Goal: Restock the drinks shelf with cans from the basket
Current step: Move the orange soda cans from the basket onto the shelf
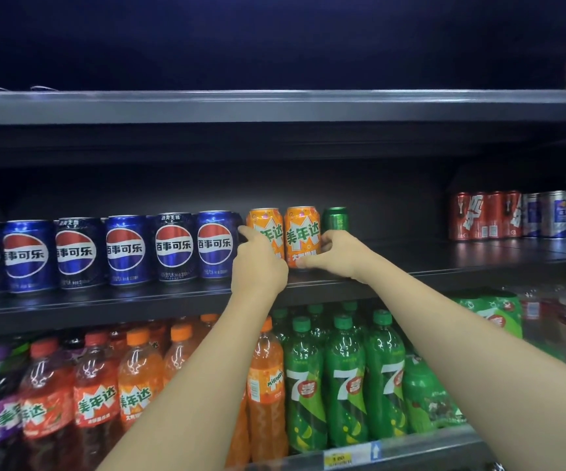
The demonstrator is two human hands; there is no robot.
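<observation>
Two orange cans stand side by side on the middle shelf [444,263]. My left hand [258,263] wraps the left orange can [264,229] from the front, forefinger stretched toward the blue cans. My right hand [337,254] grips the right orange can [302,234] low on its side, thumb under its front. A green can [335,219] stands just behind my right hand. Left of the orange cans runs a row of several blue cola cans [169,248]. The basket is out of view.
Red cans [482,215] and silver-blue cans [560,212] stand at the shelf's far right, with bare shelf between them and the green can. The shelf below holds orange, red, purple and green bottles [342,379]. The shelf board above [275,107] overhangs the cans.
</observation>
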